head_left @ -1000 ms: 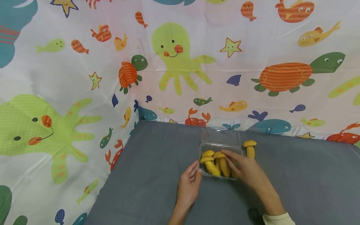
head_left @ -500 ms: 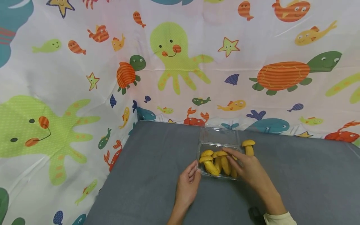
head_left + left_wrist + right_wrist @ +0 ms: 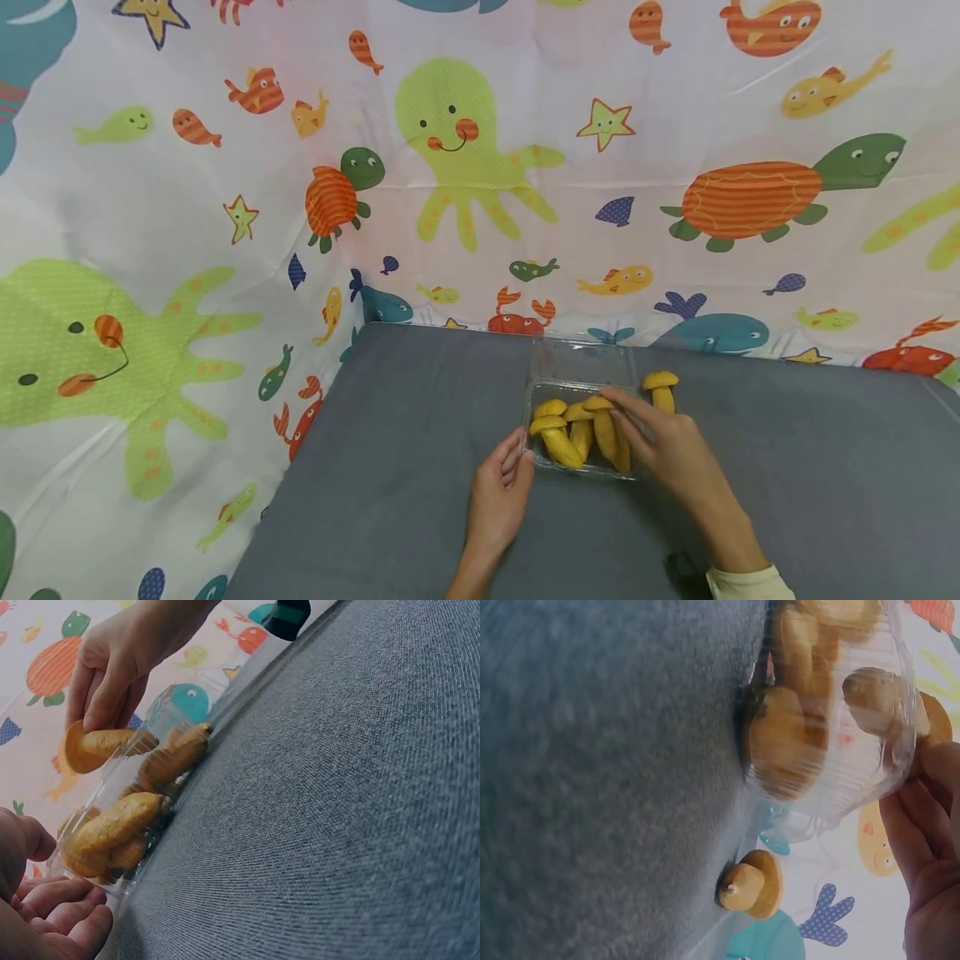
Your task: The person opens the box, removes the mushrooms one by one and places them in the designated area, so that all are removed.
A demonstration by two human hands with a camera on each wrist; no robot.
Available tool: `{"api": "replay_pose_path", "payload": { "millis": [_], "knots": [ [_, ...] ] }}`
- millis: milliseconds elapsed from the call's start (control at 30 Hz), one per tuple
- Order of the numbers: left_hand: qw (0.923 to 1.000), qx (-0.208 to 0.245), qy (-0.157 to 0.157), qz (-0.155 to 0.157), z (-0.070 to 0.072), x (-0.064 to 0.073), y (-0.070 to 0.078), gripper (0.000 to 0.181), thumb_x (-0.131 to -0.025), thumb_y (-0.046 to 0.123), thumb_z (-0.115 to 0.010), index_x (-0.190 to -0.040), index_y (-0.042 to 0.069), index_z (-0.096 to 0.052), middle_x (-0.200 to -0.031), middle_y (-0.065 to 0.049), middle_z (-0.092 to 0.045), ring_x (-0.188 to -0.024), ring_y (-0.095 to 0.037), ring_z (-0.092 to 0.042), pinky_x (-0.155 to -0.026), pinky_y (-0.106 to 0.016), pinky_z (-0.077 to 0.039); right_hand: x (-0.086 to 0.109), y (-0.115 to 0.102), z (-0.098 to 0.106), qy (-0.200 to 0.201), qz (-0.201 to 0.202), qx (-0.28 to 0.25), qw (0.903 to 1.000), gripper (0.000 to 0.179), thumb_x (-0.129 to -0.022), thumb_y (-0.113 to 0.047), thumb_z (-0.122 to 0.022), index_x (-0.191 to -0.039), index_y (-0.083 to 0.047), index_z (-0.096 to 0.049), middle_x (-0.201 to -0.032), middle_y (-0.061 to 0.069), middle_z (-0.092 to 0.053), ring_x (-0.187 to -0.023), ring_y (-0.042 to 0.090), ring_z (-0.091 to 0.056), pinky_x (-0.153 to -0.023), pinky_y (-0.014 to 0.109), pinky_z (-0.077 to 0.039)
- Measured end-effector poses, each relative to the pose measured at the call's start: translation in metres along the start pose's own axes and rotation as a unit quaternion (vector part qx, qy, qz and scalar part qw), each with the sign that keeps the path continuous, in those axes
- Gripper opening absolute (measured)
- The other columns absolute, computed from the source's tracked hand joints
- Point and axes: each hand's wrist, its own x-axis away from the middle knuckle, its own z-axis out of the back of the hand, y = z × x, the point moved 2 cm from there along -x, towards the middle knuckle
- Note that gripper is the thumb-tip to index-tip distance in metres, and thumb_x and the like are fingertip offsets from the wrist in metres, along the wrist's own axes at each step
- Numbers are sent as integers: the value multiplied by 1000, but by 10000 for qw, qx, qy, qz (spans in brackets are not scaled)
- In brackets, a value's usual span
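My right hand (image 3: 675, 454) pinches a yellow mushroom (image 3: 604, 435) by its cap. In the left wrist view that mushroom (image 3: 112, 742) is raised over the others, its stem inside the wall of a clear plastic clamshell box (image 3: 582, 364). Several more yellow mushrooms (image 3: 562, 447) lie in the box, whose lid is folded back. At its left edge my left hand (image 3: 498, 496) grips the rim between thumb and fingers. One mushroom (image 3: 662, 390) is outside, on the cloth to the right of the box; in the right wrist view its stem end (image 3: 742, 887) faces the camera.
Grey cloth (image 3: 390, 450) covers the table. White fabric printed with sea animals (image 3: 540, 108) hangs behind and at the left, meeting the table's back edge close behind the lid. A dark object (image 3: 684, 571) sits by the right sleeve (image 3: 750, 583).
The pinched mushroom has shifted slightly up and to the right within the box, together with my right hand. My left hand keeps its grip on the rim. The head view has drifted slightly.
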Motion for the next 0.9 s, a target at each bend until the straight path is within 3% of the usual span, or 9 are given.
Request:
{"api": "replay_pose_path", "payload": {
  "millis": [367,567,800,900],
  "knots": [
    [10000,15,-21,41,-1,1,0,45,-106,17,-66,-147,-1,-60,-143,-15,-65,-133,-28,-62,-104,-31,-54,4,8,8,235,-163,179,9994,48,-90,1,-82,-134,-16,-74,-103,5,-80,-49,-10,-18,-44,14,-29],
    [9998,-58,-2,164,1,3,-1,44,-107,14,-65,-148,0,-60,-144,-16,-65,-134,-29,-62,-104,-35,-54,5,9,12,225,-291,190,9991,49,-91,2,-81,-136,-16,-73,-114,10,-80,-48,-6,-32,-45,14,-31],
    [10000,23,-27,81,1,0,2,44,-106,16,-65,-147,0,-59,-143,-16,-65,-134,-28,-61,-105,-33,-54,3,12,23,523,-291,348,9976,52,-89,3,-82,-137,-15,-73,-103,9,-80,-49,-10,-17,-43,15,-27],
    [10000,53,-1,84,0,-1,3,44,-106,13,-65,-147,-1,-60,-143,-17,-65,-133,-28,-62,-105,-33,-53,3,16,28,593,-284,387,9971,53,-88,4,-83,-137,-14,-73,-103,11,-80,-49,-10,-20,-45,15,-28]
  ]
}}
